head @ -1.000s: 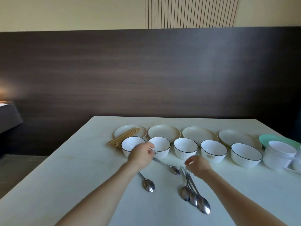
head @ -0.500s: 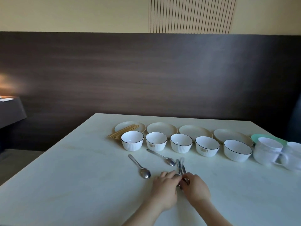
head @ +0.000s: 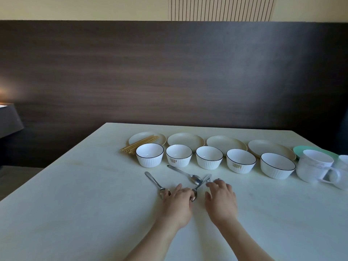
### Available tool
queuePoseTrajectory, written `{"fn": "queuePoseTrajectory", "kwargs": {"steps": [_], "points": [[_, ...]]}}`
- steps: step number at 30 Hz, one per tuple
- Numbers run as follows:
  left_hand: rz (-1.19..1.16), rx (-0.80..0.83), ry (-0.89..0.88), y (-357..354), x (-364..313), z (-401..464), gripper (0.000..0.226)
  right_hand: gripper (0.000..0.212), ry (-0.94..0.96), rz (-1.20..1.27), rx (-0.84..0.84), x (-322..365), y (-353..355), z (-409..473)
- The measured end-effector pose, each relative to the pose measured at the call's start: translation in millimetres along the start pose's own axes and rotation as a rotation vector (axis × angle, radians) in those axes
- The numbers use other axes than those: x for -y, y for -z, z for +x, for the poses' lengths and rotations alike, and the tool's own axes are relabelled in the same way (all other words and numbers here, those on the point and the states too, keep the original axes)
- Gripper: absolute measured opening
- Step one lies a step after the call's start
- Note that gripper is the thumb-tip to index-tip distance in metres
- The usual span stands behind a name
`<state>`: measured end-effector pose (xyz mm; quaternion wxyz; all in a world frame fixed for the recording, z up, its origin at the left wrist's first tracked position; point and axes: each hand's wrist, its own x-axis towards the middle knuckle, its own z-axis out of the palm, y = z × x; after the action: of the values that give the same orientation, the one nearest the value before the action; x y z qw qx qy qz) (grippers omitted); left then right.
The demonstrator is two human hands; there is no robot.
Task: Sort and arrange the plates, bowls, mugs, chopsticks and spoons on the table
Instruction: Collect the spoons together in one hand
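Observation:
Several steel spoons lie on the white table [head: 75,194] in front of a row of white ribbed bowls [head: 209,160]. One spoon [head: 153,179] lies at the left, and my left hand [head: 178,201] rests palm down over its bowl. A second spoon [head: 185,173] lies in the middle. A third spoon [head: 204,180] runs from my left thumb towards my right hand [head: 221,197], which hovers with fingers spread and holds nothing. Cream plates [head: 226,143] line up behind the bowls. Wooden chopsticks [head: 140,146] lie across the leftmost plate [head: 160,138].
A mint-green plate [head: 299,149] and white mugs [head: 314,167] stand at the right end of the rows, near the table's right edge. A dark wood wall panel runs behind the table. A dark table corner [head: 9,119] shows at far left.
My hands, which were clasped together over the spoon bundle, have parted. The left hand has slid left onto the left spoon's bowl and the right hand has lifted off with fingers spread.

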<state>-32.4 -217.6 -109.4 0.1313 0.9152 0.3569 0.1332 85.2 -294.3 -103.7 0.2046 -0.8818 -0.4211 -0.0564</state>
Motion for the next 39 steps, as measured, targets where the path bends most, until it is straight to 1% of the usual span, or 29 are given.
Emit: {"fn": "queuePoseTrajectory", "kwargs": {"steps": [4,7,10,13,15,17,19,21,22,24,26,28,29,30,32,34,35,36,39], "points": [[0.034,-0.032,0.041,1,1,0,0.02,0.054,0.151,-0.049,0.047,14,-7,4],[0.043,-0.032,0.061,1,0,1,0.026,0.057,0.161,-0.061,0.074,19,-11,9],[0.034,-0.022,0.071,1,-1,4,0.028,0.051,0.127,-0.08,0.094,15,-12,15],[0.032,-0.042,0.084,0,-5,8,0.028,0.039,0.114,-0.062,0.084,11,-13,18],[0.055,-0.048,0.076,-1,-9,10,0.03,0.031,0.133,-0.054,0.068,12,-14,19],[0.082,-0.049,0.05,-2,-12,12,0.029,0.028,0.162,-0.073,0.062,13,-15,19],[0.093,-0.078,0.045,-1,-13,11,0.031,0.026,0.196,-0.086,0.048,13,-16,19],[0.048,-0.151,0.048,2,-13,11,0.035,0.022,0.229,-0.059,0.007,13,-13,19],[-0.026,-0.201,0.064,5,-15,11,0.037,0.019,0.243,-0.038,-0.024,15,-8,19],[-0.314,-0.322,0.148,14,-19,13,0.038,0.014,0.26,0.029,-0.115,18,2,18],[-0.653,-0.404,0.264,24,-25,14,0.036,0.021,0.286,0.106,-0.274,21,8,19],[-1.024,-0.436,0.343,34,-30,13,0.034,0.025,0.309,0.169,-0.392,27,14,19],[-1.193,-0.431,0.365,37,-32,13,0.033,0.024,0.324,0.204,-0.426,30,17,18],[-1.312,-0.41,0.385,40,-34,13,0.034,0.022,0.331,0.251,-0.434,32,19,18],[-1.432,-0.325,0.398,43,-36,12,0.031,0.018,0.288,0.389,-0.372,37,22,14],[-1.525,-0.233,0.413,41,-38,11,0.022,0.021,0.214,0.536,-0.163,42,22,11],[-1.576,-0.195,0.44,40,-38,11,0.02,0.022,0.197,0.597,-0.051,44,22,10],[-1.617,-0.168,0.48,39,-38,12,0.02,0.024,0.189,0.654,0.025,46,23,9],[-1.735,-0.134,0.59,37,-32,16,0.018,0.034,0.175,0.844,0.151,47,25,10]]}}
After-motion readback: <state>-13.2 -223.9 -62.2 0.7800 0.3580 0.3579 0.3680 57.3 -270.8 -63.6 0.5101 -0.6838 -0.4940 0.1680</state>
